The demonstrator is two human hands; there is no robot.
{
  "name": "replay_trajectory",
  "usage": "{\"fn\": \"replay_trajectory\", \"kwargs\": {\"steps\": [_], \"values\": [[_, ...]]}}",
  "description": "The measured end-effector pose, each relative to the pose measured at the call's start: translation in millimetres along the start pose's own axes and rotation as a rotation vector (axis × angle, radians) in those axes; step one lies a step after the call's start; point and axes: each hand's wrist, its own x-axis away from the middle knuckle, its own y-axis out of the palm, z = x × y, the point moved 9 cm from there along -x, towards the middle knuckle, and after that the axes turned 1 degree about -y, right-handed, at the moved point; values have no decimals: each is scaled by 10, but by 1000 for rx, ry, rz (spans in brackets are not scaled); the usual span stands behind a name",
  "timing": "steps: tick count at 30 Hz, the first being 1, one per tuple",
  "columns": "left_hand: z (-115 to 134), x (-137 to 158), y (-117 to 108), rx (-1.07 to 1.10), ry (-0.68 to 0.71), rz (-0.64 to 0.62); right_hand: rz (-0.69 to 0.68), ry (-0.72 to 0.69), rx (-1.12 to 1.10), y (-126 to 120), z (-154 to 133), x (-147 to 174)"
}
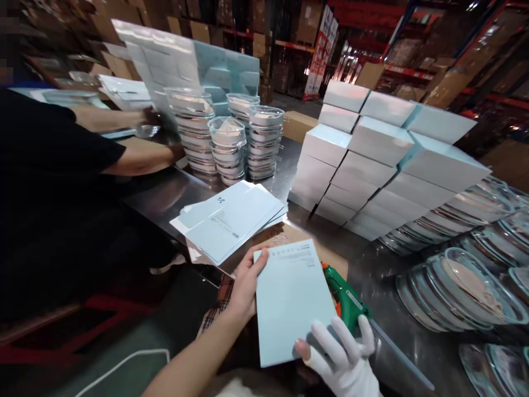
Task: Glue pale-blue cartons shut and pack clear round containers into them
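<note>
My bare left hand [247,281] grips the left edge of a pale blue cardboard panel [293,303], thumb on its face. Small print runs along the panel's top. By the lower right corner is my right hand [341,353], in a white glove with the thumb tip bare. Its fingers are spread; whether the thumb touches the panel I cannot tell. Partly hidden behind the panel and right hand, a green glue gun [349,298] with orange parts lies on brown cardboard [334,259]. Just beyond my left hand rests a loose pile of similar printed panels [231,215].
White boxes [363,171] stand stacked at the back right. Lidded glass containers [264,138] rise in stacks at the back, with more glass containers [458,286] along the right. A co-worker in a dark top [53,165] reaches across the metal table [165,193] at left.
</note>
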Motion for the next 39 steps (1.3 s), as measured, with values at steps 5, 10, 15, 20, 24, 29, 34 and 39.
{"fn": "replay_trajectory", "kwargs": {"steps": [5,10,15,20,24,29,34,39], "values": [[312,-1,-75,116,211,-17,-79,-170,-11,103,268,-698],[552,301,-198,19,572,14,89,-139,201,493,1141,-1964],[626,434,-374,-158,702,31,-253,226,327,1336,2283,-3137],[907,443,-831,-172,815,211,-300,379,437,1558,2726,-3243],[1031,433,-908,-177,888,248,-310,448,459,1621,2856,-3091],[1249,173,-761,-396,946,246,-244,505,430,1349,2565,-2903],[1855,-745,-306,-1256,802,129,-232,249,149,975,1284,-1930],[2037,-1625,-634,-1704,279,199,-266,219,-148,688,490,-523]]}}
